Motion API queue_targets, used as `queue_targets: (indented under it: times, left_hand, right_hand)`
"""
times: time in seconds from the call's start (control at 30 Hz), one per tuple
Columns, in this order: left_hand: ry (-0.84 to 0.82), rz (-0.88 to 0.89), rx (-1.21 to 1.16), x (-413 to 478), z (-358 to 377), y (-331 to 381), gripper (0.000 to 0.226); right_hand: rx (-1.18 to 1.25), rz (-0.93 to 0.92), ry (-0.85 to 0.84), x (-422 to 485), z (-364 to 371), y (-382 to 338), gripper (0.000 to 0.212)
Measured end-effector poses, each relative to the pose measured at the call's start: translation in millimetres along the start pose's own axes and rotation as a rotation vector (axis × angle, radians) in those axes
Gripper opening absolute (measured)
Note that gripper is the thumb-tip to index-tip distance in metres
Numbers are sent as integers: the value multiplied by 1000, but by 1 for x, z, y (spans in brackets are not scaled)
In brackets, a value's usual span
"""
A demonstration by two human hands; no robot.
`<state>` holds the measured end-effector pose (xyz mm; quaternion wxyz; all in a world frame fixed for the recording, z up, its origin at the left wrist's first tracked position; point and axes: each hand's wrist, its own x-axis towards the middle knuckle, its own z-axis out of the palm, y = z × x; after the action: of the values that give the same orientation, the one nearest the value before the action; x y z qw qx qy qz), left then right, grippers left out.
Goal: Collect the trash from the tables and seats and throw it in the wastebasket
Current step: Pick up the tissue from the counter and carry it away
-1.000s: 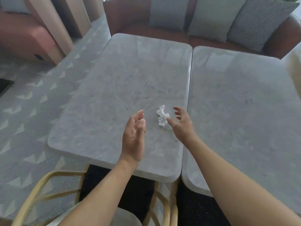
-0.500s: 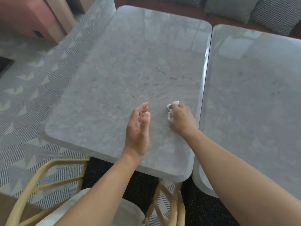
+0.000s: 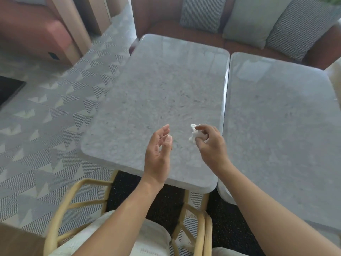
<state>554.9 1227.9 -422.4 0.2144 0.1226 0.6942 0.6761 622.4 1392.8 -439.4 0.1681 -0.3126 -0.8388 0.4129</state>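
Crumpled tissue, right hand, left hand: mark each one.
Crumpled tissue point(image 3: 193, 135): head view, on the white wad showing beside the fingers.
Right hand point(image 3: 212, 145): head view, on the back of the hand.
Left hand point(image 3: 157, 153): head view, on the open palm.

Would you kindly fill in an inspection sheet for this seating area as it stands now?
Surface: two grey stone-look tops, left table and right table, side by side with a narrow gap.
Job's things: crumpled white tissue pinched in the right hand over the left table; wastebasket not seen.
Clutter: nothing seen.
Hands: left hand open, holding nothing; right hand gripping the tissue.
Cables: nothing seen.
Surroundings: rattan chair nearest, brown sofa with cushions beyond, patterned carpet at left.
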Motion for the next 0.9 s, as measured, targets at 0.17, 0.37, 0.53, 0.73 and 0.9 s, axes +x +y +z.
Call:
queue_targets:
  times: [0.17, 0.37, 0.53, 0.73, 0.9]
  left_hand:
    - [-32, 46, 45, -36, -22, 37, 62]
    - [-84, 118, 22, -95, -42, 79, 56]
    - [-100, 166, -7, -138, -46, 106, 45]
    - [-74, 113, -131, -191, -44, 122, 57]
    - [73, 18, -285, -245, -48, 115, 44]
  right_hand:
    - [156, 5, 111, -49, -33, -56, 28]
    - [357, -8, 126, -116, -64, -114, 29]
    - [393, -67, 94, -158, -77, -145, 33]
    - [432, -184, -59, -203, -90, -161, 32]
    - [294, -382, -225, -246, -91, -170, 47]
